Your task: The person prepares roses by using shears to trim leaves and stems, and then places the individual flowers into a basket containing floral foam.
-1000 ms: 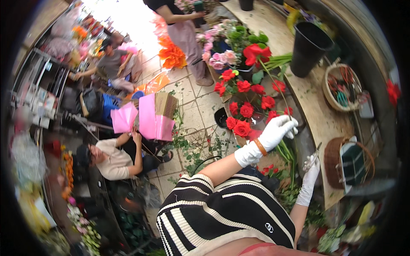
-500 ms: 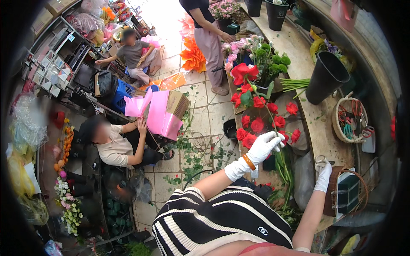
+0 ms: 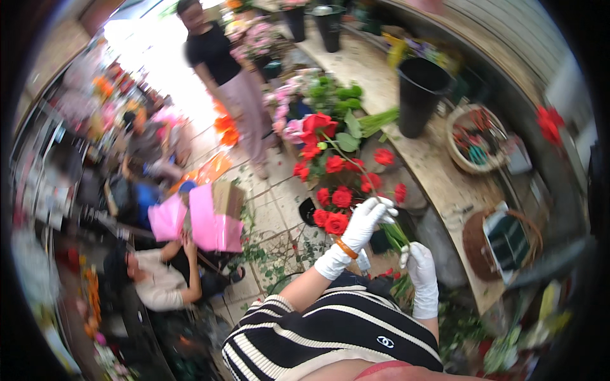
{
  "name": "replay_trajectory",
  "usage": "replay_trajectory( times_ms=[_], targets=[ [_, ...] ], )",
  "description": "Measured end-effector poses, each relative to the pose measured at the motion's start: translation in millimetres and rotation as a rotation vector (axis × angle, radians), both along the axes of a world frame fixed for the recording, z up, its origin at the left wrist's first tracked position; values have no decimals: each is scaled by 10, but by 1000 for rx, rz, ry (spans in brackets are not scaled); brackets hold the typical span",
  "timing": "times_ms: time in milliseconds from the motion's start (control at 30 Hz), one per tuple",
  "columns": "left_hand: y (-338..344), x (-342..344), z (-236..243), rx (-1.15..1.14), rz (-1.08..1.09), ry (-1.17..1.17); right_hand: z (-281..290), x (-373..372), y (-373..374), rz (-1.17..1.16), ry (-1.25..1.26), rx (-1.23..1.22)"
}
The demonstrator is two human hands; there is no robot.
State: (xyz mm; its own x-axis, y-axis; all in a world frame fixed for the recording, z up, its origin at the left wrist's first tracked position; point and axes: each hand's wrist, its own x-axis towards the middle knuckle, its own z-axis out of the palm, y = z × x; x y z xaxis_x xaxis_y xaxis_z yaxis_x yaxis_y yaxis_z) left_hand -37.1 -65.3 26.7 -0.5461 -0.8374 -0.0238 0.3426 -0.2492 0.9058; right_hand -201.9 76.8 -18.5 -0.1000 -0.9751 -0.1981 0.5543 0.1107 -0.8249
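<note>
My white-gloved left hand [image 3: 370,216], an orange bracelet above its cuff, grips a long rose stem topped by a large red bloom [image 3: 318,127] and green leaves [image 3: 349,132]. More red roses [image 3: 340,197] cluster around and below it. Lower and to the right, my gloved right hand [image 3: 419,268] is closed on the green stems [image 3: 395,233] under the left hand. Small metal shears [image 3: 460,211] lie on the wooden counter [image 3: 427,168] just beyond my right hand.
Black buckets [image 3: 419,95] and two baskets [image 3: 480,247] stand along the right counter. A standing person [image 3: 216,57] is at the far end; seated co-workers [image 3: 155,279] are at left, one holding pink wrap [image 3: 170,216]. Scattered leaves lie on the tiled floor [image 3: 267,203].
My right hand has let go of the shears on the counter and moved left onto the stems. The standing person has straightened, hands away from the flowers. The view has shifted.
</note>
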Motion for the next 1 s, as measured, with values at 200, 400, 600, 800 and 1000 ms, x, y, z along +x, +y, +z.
replay_trajectory(
  times_ms=[200,400,600,800,1000],
  targets=[
    [162,-301,-50,137,-164,151,-55,-85,441,-11,-330,-177],
    [331,-795,83,-54,-395,-16,131,-300,848,-321,794,67],
    [696,-1123,-75,-439,-460,-196,382,-206,1008,-635,805,116],
    [956,-1334,-295,-953,-540,-289,522,-196,1005,-861,998,115],
    [1233,-1444,-214,-1001,-664,-308,422,-373,1215,-1086,1064,72]
  ],
)
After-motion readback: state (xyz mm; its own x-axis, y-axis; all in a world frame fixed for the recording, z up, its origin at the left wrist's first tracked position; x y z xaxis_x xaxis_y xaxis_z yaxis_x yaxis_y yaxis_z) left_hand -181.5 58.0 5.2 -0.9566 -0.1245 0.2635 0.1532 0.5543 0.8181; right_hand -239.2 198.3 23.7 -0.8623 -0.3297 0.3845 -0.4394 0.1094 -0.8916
